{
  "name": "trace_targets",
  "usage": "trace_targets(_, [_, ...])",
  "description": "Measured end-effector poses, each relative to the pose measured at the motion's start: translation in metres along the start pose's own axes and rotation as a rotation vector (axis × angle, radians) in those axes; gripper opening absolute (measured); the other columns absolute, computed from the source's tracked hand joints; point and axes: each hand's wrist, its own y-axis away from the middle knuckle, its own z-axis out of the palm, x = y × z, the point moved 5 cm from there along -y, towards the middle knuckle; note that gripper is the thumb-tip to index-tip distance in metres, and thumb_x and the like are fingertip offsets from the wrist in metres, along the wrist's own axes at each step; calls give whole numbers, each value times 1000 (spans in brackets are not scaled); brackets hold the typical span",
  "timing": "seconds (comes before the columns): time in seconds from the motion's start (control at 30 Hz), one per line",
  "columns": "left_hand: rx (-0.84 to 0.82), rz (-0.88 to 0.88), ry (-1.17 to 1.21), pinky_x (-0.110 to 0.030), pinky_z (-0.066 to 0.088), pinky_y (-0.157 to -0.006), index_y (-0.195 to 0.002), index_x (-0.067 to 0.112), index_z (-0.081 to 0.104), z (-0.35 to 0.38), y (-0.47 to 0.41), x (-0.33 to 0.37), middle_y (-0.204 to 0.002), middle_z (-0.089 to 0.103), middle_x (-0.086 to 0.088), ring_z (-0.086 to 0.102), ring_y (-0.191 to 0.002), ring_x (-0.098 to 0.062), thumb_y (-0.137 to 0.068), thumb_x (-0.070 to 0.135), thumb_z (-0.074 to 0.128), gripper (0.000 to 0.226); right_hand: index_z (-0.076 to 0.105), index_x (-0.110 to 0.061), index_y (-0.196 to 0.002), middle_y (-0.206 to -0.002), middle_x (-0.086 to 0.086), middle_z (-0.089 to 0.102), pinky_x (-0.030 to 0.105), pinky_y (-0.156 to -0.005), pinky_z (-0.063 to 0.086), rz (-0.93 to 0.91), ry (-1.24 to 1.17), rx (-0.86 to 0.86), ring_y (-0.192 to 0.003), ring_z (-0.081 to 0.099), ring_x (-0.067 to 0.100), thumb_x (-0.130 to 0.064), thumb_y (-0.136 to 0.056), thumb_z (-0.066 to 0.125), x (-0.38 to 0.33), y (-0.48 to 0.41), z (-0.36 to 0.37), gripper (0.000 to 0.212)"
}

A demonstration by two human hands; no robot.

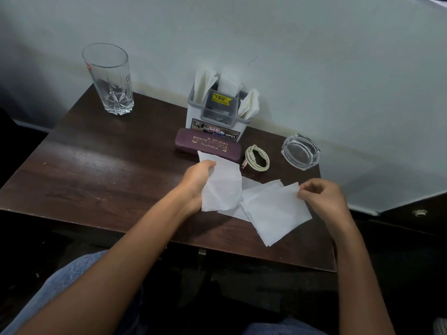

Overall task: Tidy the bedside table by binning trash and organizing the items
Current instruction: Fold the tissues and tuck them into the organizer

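On table (101, 165), white creased tissue sheets (273, 209), both hands (197, 182) pinching.

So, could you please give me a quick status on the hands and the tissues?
Left hand holds one tissue. Right hand pinches corner of tissue stack on table. Spectacle case, cable close behind.
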Motion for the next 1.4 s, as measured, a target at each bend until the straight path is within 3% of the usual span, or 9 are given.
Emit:
trace_targets(0.17, [-72,-2,1,-36,51,-78,-104,9,63,4,2,1,-93,69,-9,65,-82,-26,-92,25,51,23,63,-15,-66,-64,-4,64,18,-60,45,-125,-344,-36,-63,55,9,11,-79,55,-22,7,-4,30])
trace_targets(0.33, [-238,-30,-77,-37,50,-83,-116,6,62,16,8,-4,-111,68,-13,65,-96,-28,-92,26,51,33,64,-12,-67,-66,0,61,18,-59,45,-226,-467,-306,-65,53,13,9,-73,48,-55,24,3,28])
trace_targets(0.47, [-440,-140,-70,-36,50,-82,-109,5,63,33,19,-20,-100,70,-12,65,-88,-26,-94,25,46,31,66,-10,-77,-70,4,62,19,-58,47,-249,-543,-457,-63,55,14,3,-68,53,-75,35,12,21])
trace_targets(0.63, [-602,-179,-55,-32,49,-78,-107,10,60,50,31,-33,-93,66,-6,63,-83,-20,-97,28,41,28,66,-5,-93,-85,20,65,34,-71,48,-204,-396,-366,-75,60,24,7,-77,63,-73,35,28,19])
trace_targets(0.8, [-633,-203,19,-34,44,-92,-105,15,63,53,36,-31,-100,66,-6,61,-95,-22,-96,52,32,50,66,-10,-90,-78,10,66,32,-71,50,-193,-319,-280,-74,61,20,8,-79,63,-71,32,34,22])
trace_targets(1.0, [-709,-206,-86,-28,51,-81,-97,14,63,54,43,-30,-96,66,-4,64,-87,-17,-87,69,27,67,67,-16,-89,-78,6,67,22,-71,49,-237,-225,-258,-74,61,13,6,-79,65,-72,32,38,24])
trace_targets(1.17, [-710,-179,-157,-29,49,-88,-113,14,62,50,44,-29,-101,68,-3,63,-93,-18,-91,47,47,42,67,-10,-95,-80,8,67,15,-66,49,-254,-193,-303,-72,61,9,8,-79,62,-72,32,41,24])
trace_targets(1.27, [-647,-155,-260,-25,51,-73,-103,16,61,45,41,-30,-88,68,-1,64,-79,-14,-91,20,53,15,67,-11,-97,-84,7,70,20,-72,51,-258,-182,-321,-76,63,10,7,-79,63,-71,31,42,26])
trace_targets(1.4, [-503,-142,-232,-34,53,-77,-110,6,60,35,29,-25,-95,68,-10,65,-83,-23,-91,4,50,22,66,-10,-93,-83,5,69,9,-61,47,-178,-260,-169,-71,63,8,6,-82,61,-56,19,24,20])
